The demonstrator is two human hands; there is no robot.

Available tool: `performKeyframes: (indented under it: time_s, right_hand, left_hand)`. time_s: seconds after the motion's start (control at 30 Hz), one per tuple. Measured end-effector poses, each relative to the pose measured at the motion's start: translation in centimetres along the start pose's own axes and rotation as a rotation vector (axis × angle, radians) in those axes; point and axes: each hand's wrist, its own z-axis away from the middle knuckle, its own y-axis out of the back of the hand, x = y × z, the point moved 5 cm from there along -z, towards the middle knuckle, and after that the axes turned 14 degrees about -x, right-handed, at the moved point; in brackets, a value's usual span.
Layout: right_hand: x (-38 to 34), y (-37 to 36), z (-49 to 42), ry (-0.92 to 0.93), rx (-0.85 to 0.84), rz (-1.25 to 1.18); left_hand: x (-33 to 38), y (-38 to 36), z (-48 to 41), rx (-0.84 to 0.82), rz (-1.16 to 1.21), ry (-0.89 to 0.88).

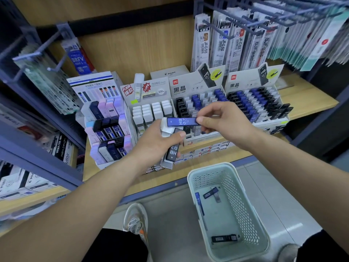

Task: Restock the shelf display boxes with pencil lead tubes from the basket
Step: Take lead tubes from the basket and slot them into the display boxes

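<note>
My right hand (224,121) pinches one end of a blue HB 0.7 lead tube (182,122), held level in front of the middle display box (198,91). My left hand (158,140) grips a bundle of tubes: a black HB 0.7 tube (172,151) and white ones (166,129). The blue tube's other end lies against that bundle. The pale green basket (245,214) stands on the floor below right, with a few black tubes (223,238) and a blue one (199,203) inside.
Several display boxes line the wooden shelf (302,103): a pastel one (107,125) at left, a white-tube box (151,110), and a second black-and-blue box (260,103) at right. Refill packs hang on hooks (236,31) above. My shoe (136,220) is on the floor.
</note>
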Motion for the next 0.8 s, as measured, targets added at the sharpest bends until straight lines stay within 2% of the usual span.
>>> performKeyframes:
  time_s: [0.2,0.43,0.57,0.67,0.8]
  right_hand:
    - [0.4,-1.8,1.2,-0.067,-0.188,-0.026]
    - [-0.1,-2.6,2.3,-0.055,-0.337,0.059]
    - [-0.3,-1.9,2.8,-0.033,-0.253,0.036]
    - [0.1,0.1,3.0,-0.043,-0.102,0.001]
    - [1.3,4.4,3.3,-0.083,0.119,0.073]
  left_hand:
    - [0.1,0.7,-0.3,0.084,0.018,-0.029]
    - [0.5,-0.5,-0.6,0.048,0.007,-0.013]
    - [0.7,-1.0,-1.2,0.048,-0.061,-0.018]
    - [0.6,-1.6,-1.6,0.029,-0.107,-0.009]
    - [0.4,-2.5,-2.1,-0.023,-0.129,-0.004]
